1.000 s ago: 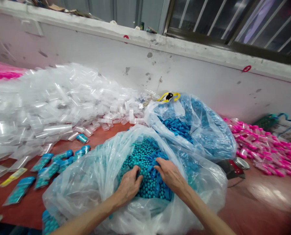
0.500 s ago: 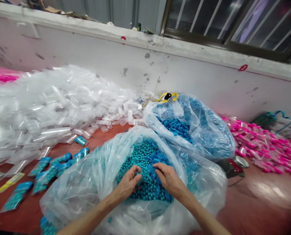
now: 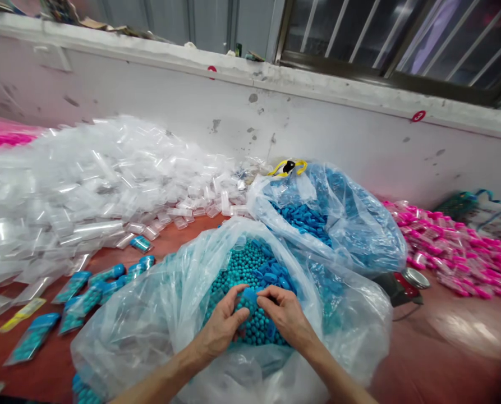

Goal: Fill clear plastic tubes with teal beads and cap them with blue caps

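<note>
My left hand [image 3: 221, 321] is closed around a small clear plastic container, mostly hidden by the fingers. Against its top end is a blue cap [image 3: 250, 294], pinched between the fingertips of my right hand [image 3: 287, 318]. Both hands meet over an open clear plastic bag [image 3: 136, 325]. Turquoise beads [image 3: 244, 262] fill the bag's mouth, and loose blue caps [image 3: 272, 272] lie on them at the right. Whether the cap is fully seated cannot be seen.
Filled, blue-capped containers [image 3: 32, 338] lie at the left, near a yellow strip [image 3: 22, 314]. Behind them is a heap of clear containers [image 3: 99, 185]. A second bag [image 3: 359, 224] holds blue caps. Pink-capped containers [image 3: 456, 247] are piled right, on the red tabletop [image 3: 439, 359].
My right hand has moved left from the loose caps, bringing a blue cap to the container in my left hand. The hands now meet.
</note>
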`<state>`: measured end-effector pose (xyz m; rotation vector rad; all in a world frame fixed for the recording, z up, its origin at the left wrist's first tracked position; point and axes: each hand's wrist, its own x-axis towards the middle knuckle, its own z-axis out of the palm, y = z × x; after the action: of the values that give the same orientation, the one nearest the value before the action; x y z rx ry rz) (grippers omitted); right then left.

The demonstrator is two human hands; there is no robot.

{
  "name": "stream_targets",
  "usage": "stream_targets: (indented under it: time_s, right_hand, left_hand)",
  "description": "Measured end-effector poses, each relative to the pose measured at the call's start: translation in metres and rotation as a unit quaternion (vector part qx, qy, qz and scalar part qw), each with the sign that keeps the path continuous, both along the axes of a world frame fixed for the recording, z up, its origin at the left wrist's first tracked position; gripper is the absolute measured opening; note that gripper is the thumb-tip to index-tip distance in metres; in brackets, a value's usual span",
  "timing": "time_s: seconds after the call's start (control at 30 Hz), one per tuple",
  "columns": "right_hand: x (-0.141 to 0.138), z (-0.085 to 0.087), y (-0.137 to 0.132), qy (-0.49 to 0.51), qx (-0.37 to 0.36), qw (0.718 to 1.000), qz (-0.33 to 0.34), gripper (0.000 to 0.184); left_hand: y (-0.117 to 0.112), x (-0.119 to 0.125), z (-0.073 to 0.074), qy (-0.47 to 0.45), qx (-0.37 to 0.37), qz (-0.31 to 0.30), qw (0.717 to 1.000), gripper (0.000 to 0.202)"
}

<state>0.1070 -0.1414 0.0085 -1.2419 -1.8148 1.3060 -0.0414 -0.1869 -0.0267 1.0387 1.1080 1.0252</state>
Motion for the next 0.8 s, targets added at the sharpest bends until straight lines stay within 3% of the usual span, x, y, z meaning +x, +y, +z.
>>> stream_targets:
  time_s: [0.13, 0.27, 0.43, 0.5, 0.57, 0.67, 0.73, 0.8]
  right_hand:
    - [-0.001, -0.006, 0.0, 0.007, 0.011, 1.0, -0.013, 0.017]
    - [0.003, -0.01, 0.002, 0.007, 0.011, 0.999, 0.04, 0.016]
    - [0.008, -0.003, -0.001, -0.027, 0.138, 0.986, 0.095, 0.019]
    - [0.012, 0.001, -0.001, -0.021, 0.155, 0.982, 0.104, 0.017]
    - [0.016, 0.005, 0.001, 0.015, 0.105, 0.987, 0.117, 0.015]
    - [0.018, 0.008, 0.009, 0.085, -0.051, 0.99, 0.105, 0.019]
    - [0.015, 0.006, 0.012, 0.134, -0.131, 0.981, 0.057, 0.035]
    - [0.01, 0.003, 0.012, 0.161, -0.147, 0.976, 0.009, 0.056]
  left_hand:
    - [0.0, 0.001, 0.004, -0.006, -0.021, 0.008, 1.0, 0.06]
    - [0.0, 0.001, 0.01, -0.022, -0.027, 0.005, 0.999, 0.056]
    - [-0.001, 0.009, 0.012, -0.008, 0.006, 0.061, 0.998, 0.034]
    - [0.0, 0.009, 0.013, 0.009, 0.011, 0.074, 0.997, 0.031]
    - [0.001, 0.005, 0.014, 0.022, 0.004, 0.05, 0.999, 0.03]
    - [0.002, -0.003, 0.017, 0.042, -0.001, -0.016, 0.999, 0.03]
    - [0.001, -0.005, 0.019, 0.055, 0.018, -0.034, 0.998, 0.028]
    - [-0.002, -0.004, 0.02, 0.066, 0.039, -0.034, 0.996, 0.027]
